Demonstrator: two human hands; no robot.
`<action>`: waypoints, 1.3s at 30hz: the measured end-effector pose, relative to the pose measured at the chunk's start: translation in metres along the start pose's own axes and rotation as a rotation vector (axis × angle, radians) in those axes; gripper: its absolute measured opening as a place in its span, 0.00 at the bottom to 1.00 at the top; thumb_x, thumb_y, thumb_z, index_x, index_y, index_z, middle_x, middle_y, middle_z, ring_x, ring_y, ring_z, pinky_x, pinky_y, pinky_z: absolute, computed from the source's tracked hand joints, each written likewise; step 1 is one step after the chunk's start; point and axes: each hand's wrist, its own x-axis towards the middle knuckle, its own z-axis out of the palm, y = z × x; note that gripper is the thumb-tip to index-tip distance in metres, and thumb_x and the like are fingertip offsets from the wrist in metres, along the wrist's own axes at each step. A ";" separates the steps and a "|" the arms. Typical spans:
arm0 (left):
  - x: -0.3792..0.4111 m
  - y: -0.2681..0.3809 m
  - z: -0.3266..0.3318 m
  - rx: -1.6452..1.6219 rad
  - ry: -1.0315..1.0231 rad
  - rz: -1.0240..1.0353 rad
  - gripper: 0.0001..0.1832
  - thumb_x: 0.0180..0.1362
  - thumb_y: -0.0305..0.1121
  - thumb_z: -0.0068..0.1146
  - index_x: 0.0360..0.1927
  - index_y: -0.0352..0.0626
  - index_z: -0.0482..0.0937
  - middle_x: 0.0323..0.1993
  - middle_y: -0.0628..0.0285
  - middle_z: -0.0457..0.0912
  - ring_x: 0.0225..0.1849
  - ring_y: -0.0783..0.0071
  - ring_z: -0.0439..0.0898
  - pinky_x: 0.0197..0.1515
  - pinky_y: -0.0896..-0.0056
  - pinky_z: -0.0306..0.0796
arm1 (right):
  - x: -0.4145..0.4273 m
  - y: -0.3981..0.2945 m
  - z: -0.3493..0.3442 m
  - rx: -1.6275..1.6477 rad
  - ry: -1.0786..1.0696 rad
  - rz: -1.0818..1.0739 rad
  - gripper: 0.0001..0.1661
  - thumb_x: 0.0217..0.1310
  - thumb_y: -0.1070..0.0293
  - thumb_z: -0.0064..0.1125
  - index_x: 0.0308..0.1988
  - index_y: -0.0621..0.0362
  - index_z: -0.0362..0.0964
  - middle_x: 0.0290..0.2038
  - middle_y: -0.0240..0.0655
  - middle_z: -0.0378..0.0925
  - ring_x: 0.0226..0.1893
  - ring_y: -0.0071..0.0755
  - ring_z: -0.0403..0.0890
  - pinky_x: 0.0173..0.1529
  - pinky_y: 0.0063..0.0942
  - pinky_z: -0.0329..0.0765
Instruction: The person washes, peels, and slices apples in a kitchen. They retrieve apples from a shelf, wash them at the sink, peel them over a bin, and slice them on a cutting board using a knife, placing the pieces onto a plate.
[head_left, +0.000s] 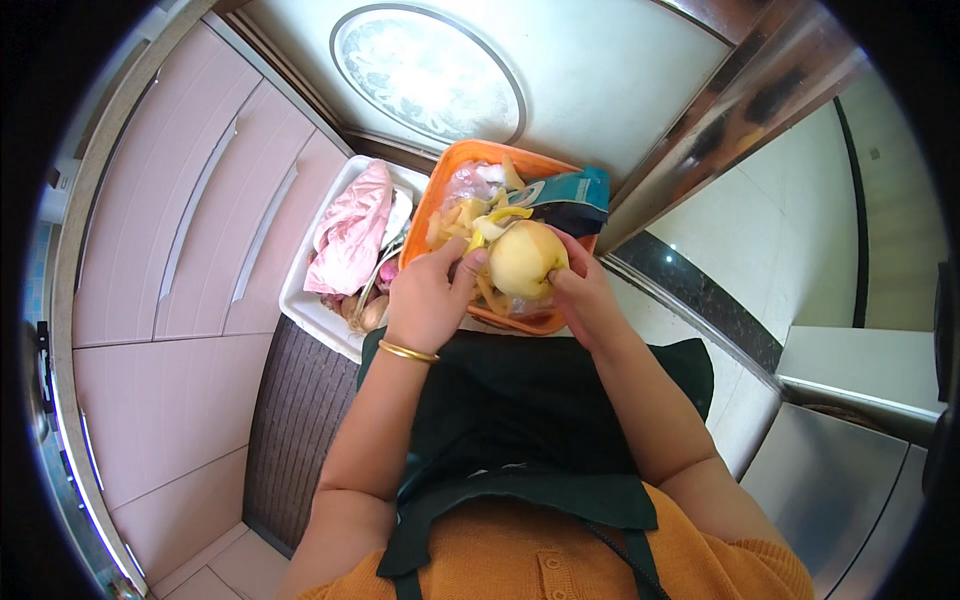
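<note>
My right hand (581, 289) holds a pale yellow fruit (521, 262), an apple or a pear, mostly peeled, with a darker patch on its upper right. My thumb presses beside the pit at its lower right. On the fruit's other side, my left hand (431, 289) grips a yellow tool (477, 240) that looks like a peeler; the fingers hide much of it. Both hands are over an orange plastic bin (433, 180). Inside it lie yellowish peels (450, 225), a clear plastic bag (466, 184) and a teal packet (570, 191) leaning on the right rim.
Left of the bin stands a white plastic tub (298, 300) with a pink cloth or bag (356, 232), onions and other root vegetables (373, 313). Pink cabinet drawers (172, 225) line the left side. A white door panel (600, 67) rises behind; a dark apron (517, 405) covers my lap.
</note>
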 end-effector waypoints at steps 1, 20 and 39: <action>0.003 -0.004 -0.001 -0.001 -0.030 -0.009 0.21 0.70 0.50 0.53 0.36 0.41 0.79 0.24 0.49 0.80 0.31 0.45 0.81 0.33 0.51 0.72 | -0.001 0.001 0.000 -0.003 -0.024 -0.010 0.40 0.53 0.79 0.53 0.68 0.62 0.61 0.63 0.39 0.71 0.64 0.36 0.73 0.70 0.34 0.68; 0.007 -0.016 0.021 -0.245 -0.151 -0.175 0.25 0.71 0.55 0.48 0.36 0.41 0.82 0.29 0.47 0.83 0.39 0.45 0.81 0.45 0.50 0.73 | 0.003 0.008 -0.014 -0.141 0.049 -0.045 0.39 0.52 0.78 0.52 0.66 0.63 0.61 0.62 0.41 0.72 0.63 0.38 0.74 0.69 0.36 0.71; -0.009 0.000 0.008 -0.092 0.000 0.023 0.20 0.70 0.50 0.53 0.37 0.42 0.80 0.24 0.47 0.79 0.33 0.43 0.79 0.39 0.47 0.72 | 0.012 0.017 -0.018 0.071 -0.136 -0.030 0.43 0.60 0.53 0.64 0.69 0.59 0.61 0.64 0.37 0.72 0.66 0.37 0.72 0.71 0.40 0.67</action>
